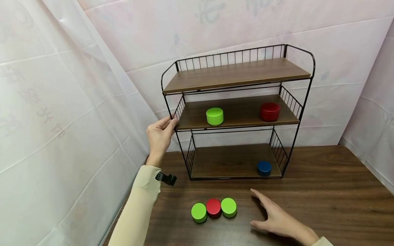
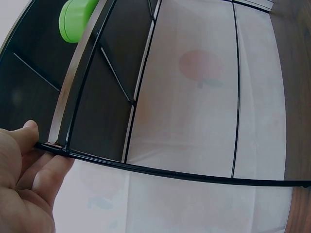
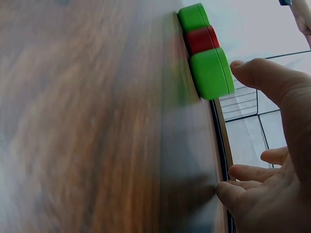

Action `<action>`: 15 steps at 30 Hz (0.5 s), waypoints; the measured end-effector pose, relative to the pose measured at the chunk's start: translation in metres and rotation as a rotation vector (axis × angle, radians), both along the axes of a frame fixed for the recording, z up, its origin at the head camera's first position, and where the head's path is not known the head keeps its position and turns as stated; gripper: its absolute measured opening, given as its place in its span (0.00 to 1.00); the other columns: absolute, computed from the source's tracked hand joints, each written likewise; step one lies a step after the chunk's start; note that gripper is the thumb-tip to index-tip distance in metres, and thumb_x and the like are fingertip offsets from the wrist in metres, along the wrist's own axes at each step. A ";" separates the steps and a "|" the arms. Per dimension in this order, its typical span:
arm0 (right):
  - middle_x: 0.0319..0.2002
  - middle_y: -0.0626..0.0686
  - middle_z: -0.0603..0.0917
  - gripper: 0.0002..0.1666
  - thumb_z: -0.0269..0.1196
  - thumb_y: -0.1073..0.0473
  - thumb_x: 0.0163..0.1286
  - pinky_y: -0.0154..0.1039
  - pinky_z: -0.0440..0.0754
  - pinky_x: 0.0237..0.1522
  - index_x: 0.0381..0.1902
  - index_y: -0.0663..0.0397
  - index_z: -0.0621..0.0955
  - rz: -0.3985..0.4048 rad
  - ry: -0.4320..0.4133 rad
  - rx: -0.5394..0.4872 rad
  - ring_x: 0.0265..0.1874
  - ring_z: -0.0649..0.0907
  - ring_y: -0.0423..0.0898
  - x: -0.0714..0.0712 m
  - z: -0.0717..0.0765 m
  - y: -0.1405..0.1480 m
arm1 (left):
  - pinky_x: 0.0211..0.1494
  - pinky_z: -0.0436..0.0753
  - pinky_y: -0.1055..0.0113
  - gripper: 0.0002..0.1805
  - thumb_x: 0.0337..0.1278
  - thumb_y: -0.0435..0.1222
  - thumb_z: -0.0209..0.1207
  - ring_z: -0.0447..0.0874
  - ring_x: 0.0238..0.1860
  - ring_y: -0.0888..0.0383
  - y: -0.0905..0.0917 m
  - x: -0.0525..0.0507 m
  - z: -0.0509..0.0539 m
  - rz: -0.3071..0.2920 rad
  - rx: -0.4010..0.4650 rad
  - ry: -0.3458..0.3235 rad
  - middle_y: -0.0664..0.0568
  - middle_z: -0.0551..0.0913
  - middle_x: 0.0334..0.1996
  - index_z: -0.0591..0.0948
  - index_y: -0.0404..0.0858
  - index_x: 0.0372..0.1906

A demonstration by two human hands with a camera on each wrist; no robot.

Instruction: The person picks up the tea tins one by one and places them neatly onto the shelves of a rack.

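A three-tier rack (image 1: pixel 237 114) with black wire sides and brown boards stands at the back of the table. At its middle tier my left hand (image 1: pixel 161 131) pinches the left front post between thumb and fingers; the left wrist view shows this grip (image 2: pixel 34 179) too. My right hand (image 1: pixel 275 218) is spread just above the table, thumb apart from the fingers, holding nothing. Left of it, in a row, are a green round tin (image 1: pixel 199 212), a red tin (image 1: pixel 213 208) and another green tin (image 1: pixel 228 207), the one nearest the right hand.
The middle board carries a green tin (image 1: pixel 214 116) and a larger dark red tin (image 1: pixel 270 112). A blue tin (image 1: pixel 264 168) sits at the bottom board's right front. White printed cloth (image 1: pixel 77 102) hangs behind and left of the table (image 1: pixel 335 191).
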State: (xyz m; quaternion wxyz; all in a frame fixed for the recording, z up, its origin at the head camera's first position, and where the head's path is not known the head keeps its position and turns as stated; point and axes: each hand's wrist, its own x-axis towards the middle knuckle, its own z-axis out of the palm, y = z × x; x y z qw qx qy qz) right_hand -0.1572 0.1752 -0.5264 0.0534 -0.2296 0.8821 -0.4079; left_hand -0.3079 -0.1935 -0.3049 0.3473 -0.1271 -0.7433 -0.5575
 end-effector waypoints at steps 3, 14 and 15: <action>0.75 0.64 0.69 0.62 0.75 0.38 0.61 0.46 0.81 0.66 0.81 0.58 0.57 0.011 0.004 0.000 0.72 0.71 0.65 0.002 0.000 -0.004 | 0.37 0.89 0.71 0.12 0.63 0.34 0.70 0.93 0.34 0.58 0.000 0.000 0.000 0.002 -0.005 0.001 0.39 0.91 0.37 0.90 0.32 0.48; 0.74 0.60 0.72 0.61 0.74 0.36 0.61 0.48 0.81 0.66 0.81 0.56 0.59 0.045 0.020 0.003 0.71 0.73 0.63 0.004 0.003 -0.017 | 0.37 0.89 0.71 0.11 0.63 0.35 0.70 0.93 0.35 0.58 0.001 0.001 0.000 0.006 -0.006 -0.004 0.39 0.91 0.37 0.91 0.35 0.48; 0.74 0.60 0.72 0.61 0.75 0.36 0.61 0.47 0.81 0.66 0.81 0.56 0.59 0.047 0.023 0.001 0.71 0.73 0.63 0.004 0.003 -0.019 | 0.37 0.89 0.71 0.11 0.64 0.35 0.70 0.94 0.35 0.57 0.001 0.001 0.000 0.006 -0.007 -0.003 0.39 0.92 0.37 0.91 0.36 0.48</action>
